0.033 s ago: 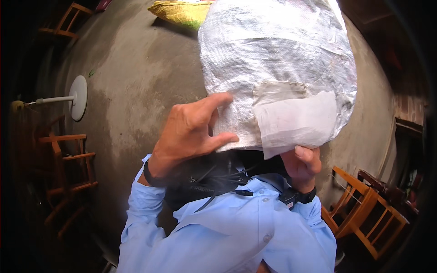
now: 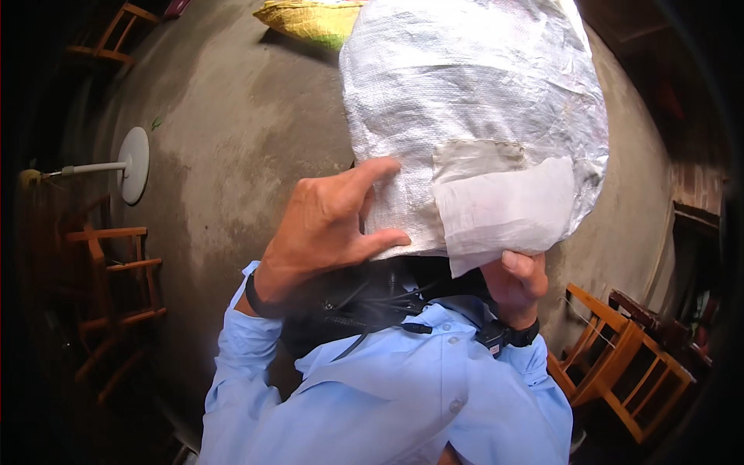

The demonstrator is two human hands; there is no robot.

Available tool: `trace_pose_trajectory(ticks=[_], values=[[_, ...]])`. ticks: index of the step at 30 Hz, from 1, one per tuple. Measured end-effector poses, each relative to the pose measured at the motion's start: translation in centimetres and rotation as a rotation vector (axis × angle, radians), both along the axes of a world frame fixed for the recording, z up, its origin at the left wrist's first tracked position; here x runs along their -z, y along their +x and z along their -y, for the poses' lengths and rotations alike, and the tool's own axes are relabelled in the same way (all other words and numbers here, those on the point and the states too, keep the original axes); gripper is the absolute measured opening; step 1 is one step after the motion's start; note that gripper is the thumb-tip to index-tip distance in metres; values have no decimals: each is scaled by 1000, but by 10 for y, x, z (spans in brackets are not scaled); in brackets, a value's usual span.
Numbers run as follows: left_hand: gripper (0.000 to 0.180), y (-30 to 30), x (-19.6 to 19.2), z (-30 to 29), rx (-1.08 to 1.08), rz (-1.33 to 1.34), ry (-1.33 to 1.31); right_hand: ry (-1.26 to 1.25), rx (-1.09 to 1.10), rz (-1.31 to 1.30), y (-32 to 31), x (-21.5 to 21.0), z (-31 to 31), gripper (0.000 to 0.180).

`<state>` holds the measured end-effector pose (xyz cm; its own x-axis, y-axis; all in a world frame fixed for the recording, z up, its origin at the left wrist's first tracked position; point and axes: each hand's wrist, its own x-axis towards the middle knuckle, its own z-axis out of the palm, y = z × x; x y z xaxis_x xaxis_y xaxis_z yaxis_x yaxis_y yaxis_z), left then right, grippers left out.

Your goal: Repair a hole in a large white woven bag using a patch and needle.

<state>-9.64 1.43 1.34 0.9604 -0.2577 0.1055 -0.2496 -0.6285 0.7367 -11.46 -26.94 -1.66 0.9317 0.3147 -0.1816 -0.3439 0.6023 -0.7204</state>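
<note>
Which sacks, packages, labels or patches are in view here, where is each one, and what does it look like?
White woven sack: large, bulging, crinkled, upper centre, left hand on its lower edge, right hand gripping it from below.
Pale patch: roughly rectangular white piece on the sack's lower front, with a greyish strip above it.
Yellow sack: flat on the concrete floor, top edge of view, yellow-green.

My left hand (image 2: 325, 232) is raised in front of my chest, fingers spread, thumb and fingertips pinching the lower edge of the white woven sack (image 2: 473, 124). My right hand (image 2: 515, 283) is curled into a fist under the sack's bottom fold. Both wrists are bent, with my forearms in light-blue sleeves.
</note>
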Motion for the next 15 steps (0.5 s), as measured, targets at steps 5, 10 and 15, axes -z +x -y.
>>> trace_pose_trajectory(ticks=[5, 10, 15], values=[[69, -2, 0, 3, 24, 11, 17, -190, -49, 15, -6, 3, 8, 77], [39, -12, -9, 0, 46, -292, -191, -303, -91, -26, -20, 20, 21, 78], [24, -9, -22, 3, 124, -516, -425, -355, -212, 101, -25, 42, 36, 74]])
